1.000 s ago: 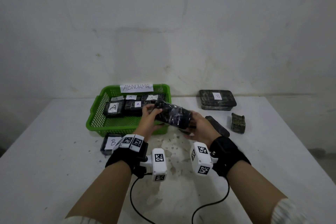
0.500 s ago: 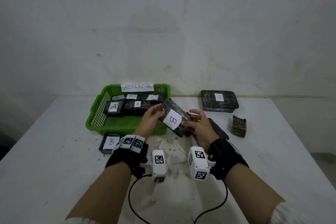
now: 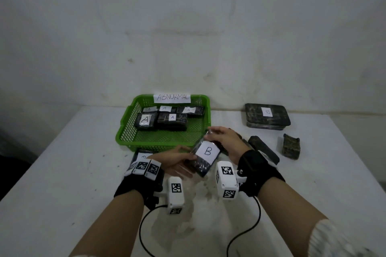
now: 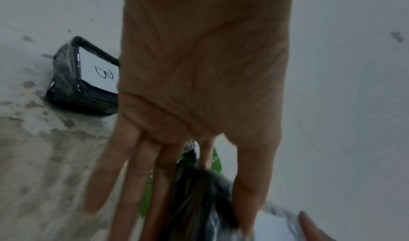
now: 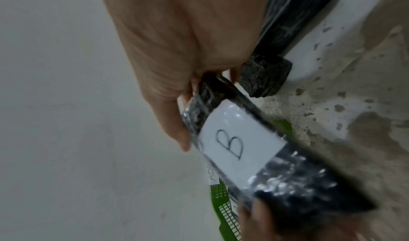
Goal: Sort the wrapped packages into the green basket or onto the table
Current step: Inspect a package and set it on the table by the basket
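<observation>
Both hands hold one dark wrapped package [image 3: 205, 155] just in front of the green basket [image 3: 158, 144], low over the table. Its white label reads B and faces up, as the right wrist view shows on the package [image 5: 241, 145]. My left hand [image 3: 181, 160] holds the near left end, thumb on top and straight fingers beneath. My right hand [image 3: 214, 134] grips the far end between thumb and fingers. The basket carries an ABNORMAL sign [image 3: 172, 97] and holds several packages labelled A [image 3: 146, 121].
A second B package [image 4: 88, 80] lies on the white table [image 3: 62, 173] by the basket's front left corner, half hidden by my left wrist. At the right lie a large flat B package [image 3: 267, 119], a long dark package [image 3: 263, 150] and a small one [image 3: 291, 146].
The package was turned over so that its B label came up. Both hands then brought it down and nearer, from the basket's front corner to low over the table.
</observation>
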